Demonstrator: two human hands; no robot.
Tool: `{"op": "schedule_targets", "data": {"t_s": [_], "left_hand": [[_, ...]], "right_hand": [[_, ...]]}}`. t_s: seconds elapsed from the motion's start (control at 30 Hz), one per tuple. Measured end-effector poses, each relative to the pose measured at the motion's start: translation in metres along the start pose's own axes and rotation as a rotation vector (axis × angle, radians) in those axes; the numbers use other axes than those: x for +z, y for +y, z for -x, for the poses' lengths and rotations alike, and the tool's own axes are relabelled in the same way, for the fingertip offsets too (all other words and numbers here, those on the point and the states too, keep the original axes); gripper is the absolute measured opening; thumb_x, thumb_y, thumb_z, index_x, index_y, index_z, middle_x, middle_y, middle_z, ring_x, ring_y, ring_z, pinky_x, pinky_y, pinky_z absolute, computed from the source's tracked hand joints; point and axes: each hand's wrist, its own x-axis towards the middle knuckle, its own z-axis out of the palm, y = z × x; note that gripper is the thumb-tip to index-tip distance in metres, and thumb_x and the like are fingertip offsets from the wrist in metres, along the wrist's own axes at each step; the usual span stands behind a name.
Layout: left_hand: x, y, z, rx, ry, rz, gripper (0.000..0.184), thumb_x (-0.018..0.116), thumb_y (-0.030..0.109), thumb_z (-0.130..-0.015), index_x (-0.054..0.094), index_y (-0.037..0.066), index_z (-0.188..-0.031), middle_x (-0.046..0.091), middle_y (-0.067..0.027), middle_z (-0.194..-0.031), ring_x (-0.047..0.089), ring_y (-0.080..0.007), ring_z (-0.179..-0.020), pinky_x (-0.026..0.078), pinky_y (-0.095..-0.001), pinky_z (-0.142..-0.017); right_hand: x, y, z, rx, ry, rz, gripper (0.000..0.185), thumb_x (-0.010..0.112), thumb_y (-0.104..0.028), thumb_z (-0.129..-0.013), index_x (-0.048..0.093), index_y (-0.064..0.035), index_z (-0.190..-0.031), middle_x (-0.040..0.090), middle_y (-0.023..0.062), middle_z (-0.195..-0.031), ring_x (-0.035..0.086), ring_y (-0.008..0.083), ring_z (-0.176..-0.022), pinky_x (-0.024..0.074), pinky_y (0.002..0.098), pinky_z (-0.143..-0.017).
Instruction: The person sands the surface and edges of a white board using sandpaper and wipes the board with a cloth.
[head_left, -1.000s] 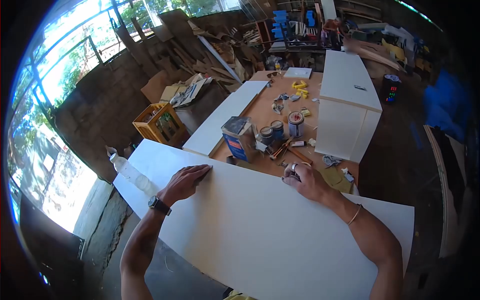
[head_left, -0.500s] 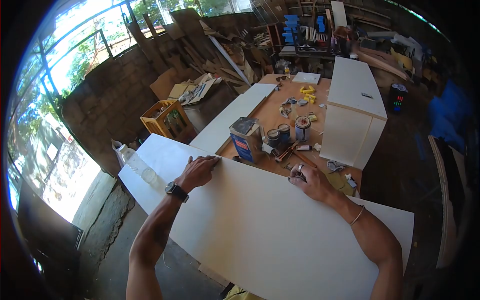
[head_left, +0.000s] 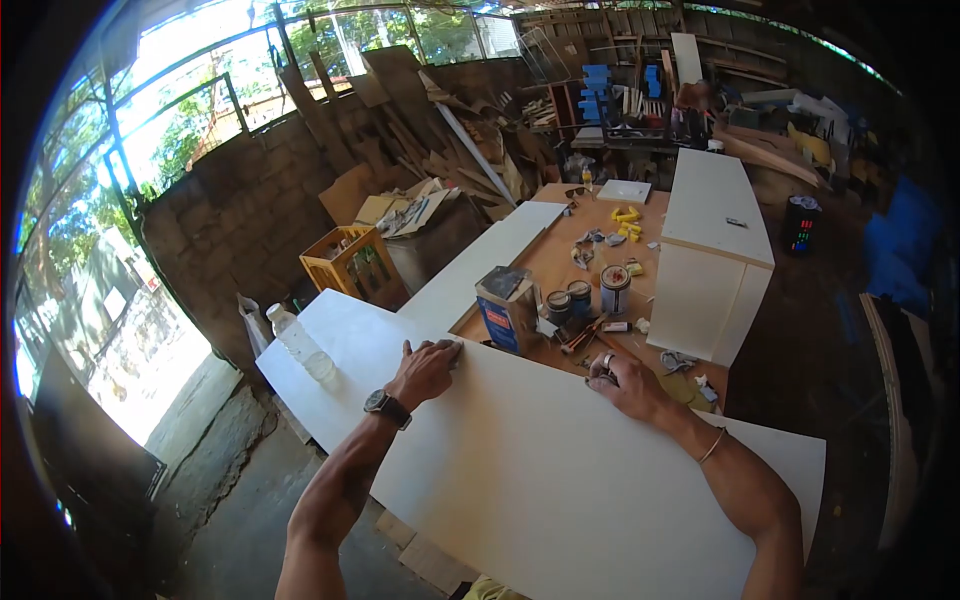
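Note:
A large white panel (head_left: 560,470) lies flat in front of me. Near its far edge, left of the middle, my left hand (head_left: 425,372) presses down with its fingers closed over a small greyish piece that is mostly hidden. My right hand (head_left: 630,385) rests at the far edge further right, fingers curled; whatever they hold is too hidden to name. A clear plastic bottle (head_left: 300,345) lies on the panel's left end. Just beyond the far edge stand a blue and white tin (head_left: 507,310) and an open can (head_left: 614,290).
Behind the panel, a brown tabletop (head_left: 530,265) bears small jars, brushes and yellow pieces. A white box-like cabinet (head_left: 705,250) stands at its right. A yellow crate (head_left: 350,262) is at the left. A person (head_left: 697,100) is in the far background.
My left hand has slid a little to the right along the panel's far edge. My right hand stays near the same place on the edge. The view has tilted up and turned slightly left.

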Motion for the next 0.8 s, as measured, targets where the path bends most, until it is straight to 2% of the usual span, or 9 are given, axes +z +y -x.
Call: {"op": "schedule_targets", "data": {"t_s": [0.33, 0.43, 0.47, 0.53, 0.57, 0.6, 0.67, 0.77, 0.8], "left_hand": [[-0.003, -0.001, -0.010, 0.010, -0.011, 0.014, 0.040, 0.050, 0.005, -0.083, 0.059, 0.011, -0.121, 0.059, -0.0040, -0.129, 0.054, -0.0300, -0.120, 0.028, -0.0734, -0.100], [0.011, -0.024, -0.026, -0.018, 0.137, 0.028, 0.044, 0.048, 0.003, -0.083, 0.056, 0.014, -0.125, 0.059, -0.0028, -0.130, 0.053, -0.0296, -0.122, 0.029, -0.0737, -0.099], [0.007, -0.034, -0.029, -0.003, 0.174, 0.020, 0.052, 0.046, 0.004, -0.086, 0.049, 0.019, -0.136, 0.056, -0.0063, -0.136, 0.052, -0.0311, -0.126, 0.030, -0.0729, -0.100], [0.016, -0.053, -0.039, 0.009, 0.391, 0.014, 0.053, 0.046, 0.013, -0.094, 0.041, 0.025, -0.146, 0.050, -0.0123, -0.143, 0.048, -0.0340, -0.130, 0.031, -0.0708, -0.100], [0.005, -0.053, -0.040, -0.042, 0.385, 0.030, 0.052, 0.046, 0.027, -0.101, 0.034, 0.028, -0.151, 0.047, -0.0173, -0.145, 0.048, -0.0372, -0.129, 0.037, -0.0630, -0.101], [0.002, -0.061, -0.046, -0.028, 0.448, 0.172, 0.051, 0.044, 0.036, -0.102, 0.032, 0.029, -0.151, 0.051, -0.0189, -0.140, 0.055, -0.0397, -0.120, 0.046, -0.0541, -0.095], [-0.007, -0.068, -0.053, -0.102, 0.489, 0.314, 0.051, 0.041, 0.036, -0.103, 0.029, 0.030, -0.152, 0.061, -0.0223, -0.124, 0.062, -0.0430, -0.104, 0.051, -0.0504, -0.083], [0.009, -0.092, -0.082, -0.060, 0.640, 0.492, 0.052, 0.036, 0.042, -0.103, 0.024, 0.033, -0.153, 0.069, -0.0249, -0.098, 0.064, -0.0471, -0.091, 0.049, -0.0542, -0.076], [0.009, -0.096, -0.090, -0.084, 0.617, 0.527, 0.052, 0.035, 0.043, -0.103, 0.024, 0.033, -0.153, 0.069, -0.0251, -0.099, 0.064, -0.0472, -0.091, 0.049, -0.0542, -0.076]], "right_hand": [[0.001, -0.003, 0.001, -0.066, 0.075, 0.032, 0.018, 0.069, -0.024, -0.085, 0.068, -0.0077, -0.094, 0.070, 0.0119, -0.089, 0.068, 0.0316, -0.084, 0.0525, 0.0402, -0.078], [-0.005, -0.014, 0.001, -0.165, 0.132, 0.121, 0.016, 0.071, -0.020, -0.085, 0.068, -0.0065, -0.093, 0.068, 0.0103, -0.091, 0.066, 0.0309, -0.087, 0.0517, 0.0401, -0.078], [-0.006, -0.016, 0.001, -0.227, 0.164, 0.136, 0.016, 0.071, -0.019, -0.086, 0.067, -0.0052, -0.094, 0.066, 0.0103, -0.091, 0.065, 0.0303, -0.089, 0.0513, 0.0388, -0.078], [-0.005, -0.022, -0.001, -0.297, 0.183, 0.198, 0.015, 0.072, -0.018, -0.085, 0.067, -0.0052, -0.091, 0.065, 0.0087, -0.091, 0.064, 0.0292, -0.090, 0.0510, 0.0384, -0.078], [-0.001, -0.028, -0.001, -0.303, 0.167, 0.244, 0.014, 0.074, -0.018, -0.083, 0.068, -0.0066, -0.088, 0.065, 0.0070, -0.091, 0.064, 0.0287, -0.089, 0.0512, 0.0392, -0.077], [0.004, -0.032, -0.002, -0.306, 0.151, 0.288, 0.013, 0.076, -0.019, -0.081, 0.069, -0.0079, -0.085, 0.066, 0.0054, -0.091, 0.063, 0.0282, -0.087, 0.0513, 0.0400, -0.076], [0.016, -0.035, -0.012, -0.351, 0.133, 0.328, 0.011, 0.075, -0.018, -0.082, 0.071, -0.0086, -0.086, 0.065, 0.0048, -0.089, 0.064, 0.0259, -0.084, 0.0515, 0.0371, -0.074], [0.038, -0.042, -0.041, -0.296, 0.129, 0.280, 0.009, 0.073, -0.016, -0.084, 0.073, -0.0079, -0.090, 0.066, 0.0061, -0.090, 0.066, 0.0250, -0.083, 0.0528, 0.0361, -0.074], [0.048, -0.048, -0.057, -0.315, 0.130, 0.265, 0.010, 0.074, -0.015, -0.084, 0.073, -0.0075, -0.090, 0.066, 0.0064, -0.089, 0.066, 0.0250, -0.084, 0.0527, 0.0360, -0.075]]}}
